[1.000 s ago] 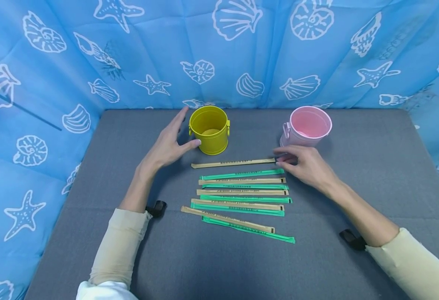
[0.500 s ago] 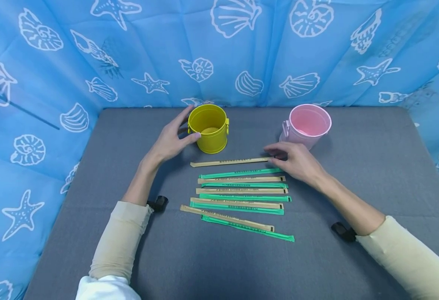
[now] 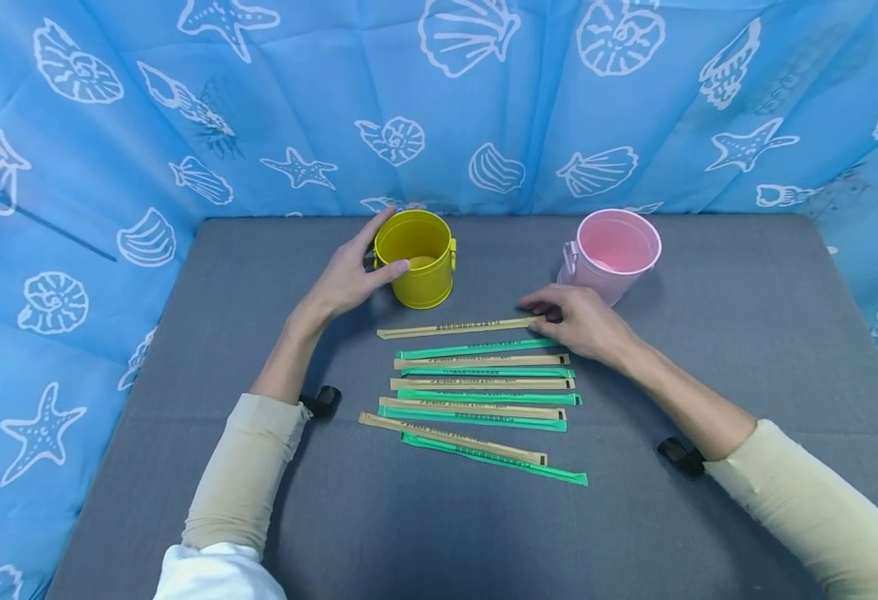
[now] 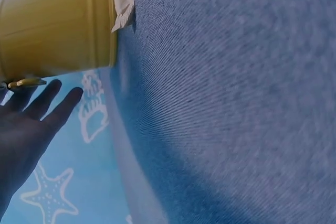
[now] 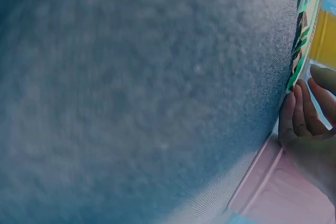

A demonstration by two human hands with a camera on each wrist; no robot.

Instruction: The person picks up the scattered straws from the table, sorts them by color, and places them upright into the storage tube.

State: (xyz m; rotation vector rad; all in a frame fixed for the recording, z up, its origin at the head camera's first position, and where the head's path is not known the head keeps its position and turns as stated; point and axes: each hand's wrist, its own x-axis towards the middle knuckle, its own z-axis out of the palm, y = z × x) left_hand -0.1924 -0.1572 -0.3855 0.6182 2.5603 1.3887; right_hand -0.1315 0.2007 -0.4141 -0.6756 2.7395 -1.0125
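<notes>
My left hand point(image 3: 345, 279) is beside the yellow bucket point(image 3: 426, 287), its thumb overlapping the front of the rim and its fingers reaching round the left side. In the left wrist view the fingers point(image 4: 64, 106) are extended close to the bucket's side handle point(image 4: 27, 83). A tan wrapped straw point(image 3: 454, 327) lies in front of this bucket. My right hand point(image 3: 585, 321) pinches its right end between thumb and bent fingers, hiding that tip. In the right wrist view the fingers point(image 5: 299, 111) are low at the cloth.
Several green and tan wrapped straws point(image 3: 484, 384) lie in a loose row in front of the hands. A pink bucket point(image 3: 592, 283) stands right behind my right hand. Grey cloth point(image 3: 746, 333) covers the table, and a blue shell-print curtain point(image 3: 439, 108) hangs behind it.
My right hand has moved left along the tan straw's end, which has shifted slightly. My left hand has come closer around the yellow bucket, its thumb further over the rim.
</notes>
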